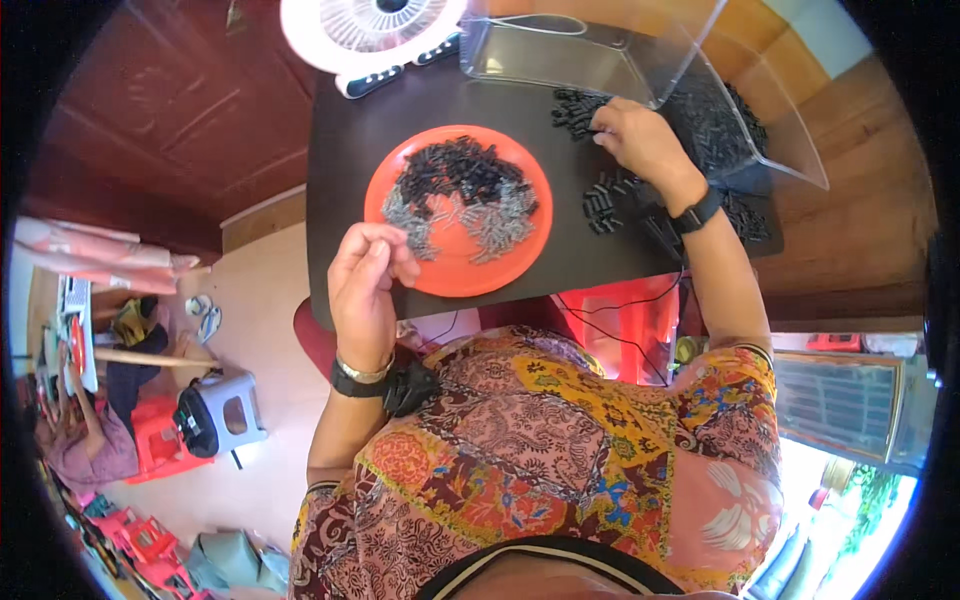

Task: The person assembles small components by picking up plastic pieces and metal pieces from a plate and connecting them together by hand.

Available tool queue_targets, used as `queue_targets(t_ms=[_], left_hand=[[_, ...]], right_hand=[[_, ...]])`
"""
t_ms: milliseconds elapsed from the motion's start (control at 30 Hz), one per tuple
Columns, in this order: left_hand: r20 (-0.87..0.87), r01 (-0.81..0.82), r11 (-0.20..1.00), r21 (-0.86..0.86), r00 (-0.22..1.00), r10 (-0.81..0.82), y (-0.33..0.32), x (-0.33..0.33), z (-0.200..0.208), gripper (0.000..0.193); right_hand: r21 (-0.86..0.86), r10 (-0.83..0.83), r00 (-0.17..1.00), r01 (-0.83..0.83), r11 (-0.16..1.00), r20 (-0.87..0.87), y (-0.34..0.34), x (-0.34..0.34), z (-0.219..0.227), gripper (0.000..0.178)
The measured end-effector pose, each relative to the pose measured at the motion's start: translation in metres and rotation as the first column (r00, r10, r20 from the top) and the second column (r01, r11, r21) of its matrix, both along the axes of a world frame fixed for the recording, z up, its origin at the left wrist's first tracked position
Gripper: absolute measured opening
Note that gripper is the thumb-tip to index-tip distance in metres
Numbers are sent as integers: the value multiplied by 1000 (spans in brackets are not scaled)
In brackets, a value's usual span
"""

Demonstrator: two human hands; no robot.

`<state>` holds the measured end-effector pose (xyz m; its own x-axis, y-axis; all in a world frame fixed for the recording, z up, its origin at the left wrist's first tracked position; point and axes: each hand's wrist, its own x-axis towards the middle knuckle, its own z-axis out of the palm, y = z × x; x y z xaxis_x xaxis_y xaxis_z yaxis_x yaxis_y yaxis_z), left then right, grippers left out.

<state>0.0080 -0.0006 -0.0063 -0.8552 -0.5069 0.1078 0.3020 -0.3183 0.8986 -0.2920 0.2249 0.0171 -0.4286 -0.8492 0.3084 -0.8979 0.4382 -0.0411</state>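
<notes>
My left hand (368,275) is raised at the near left rim of an orange-red plate (470,287), its fingers pinched together; whatever may be between them is too small to make out. On the plate lie many small black pieces (465,168) toward the back and thin grey metal pins or screws (503,222) nearer me. Over at the right, my right hand (645,140) reaches to a pile of short black cylindrical pieces (573,113), thumb and fingers closed at its edge. What those fingers hold cannot be told. Another cluster of black cylinders (602,205) lies closer to me.
A transparent plastic box (555,75) stands at the back of the dark table (340,150), with a large heap of black pieces (712,130) beside it at right. A white fan (375,25) sits at the back left. Dark cables (625,308) hang below the near edge. Another person (95,440) sits far left.
</notes>
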Motion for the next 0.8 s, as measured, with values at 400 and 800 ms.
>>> queue_targets(t_ms=[400,800], left_hand=[[18,-37,999,32,999,37,-2,5,-2,18],[10,-8,999,42,1000,8,-4,5,-4,20]], right_hand=[[-115,362,919,-347,931,156,-69,72,37,11],[88,365,897,-396,914,251,-104,105,15,10]])
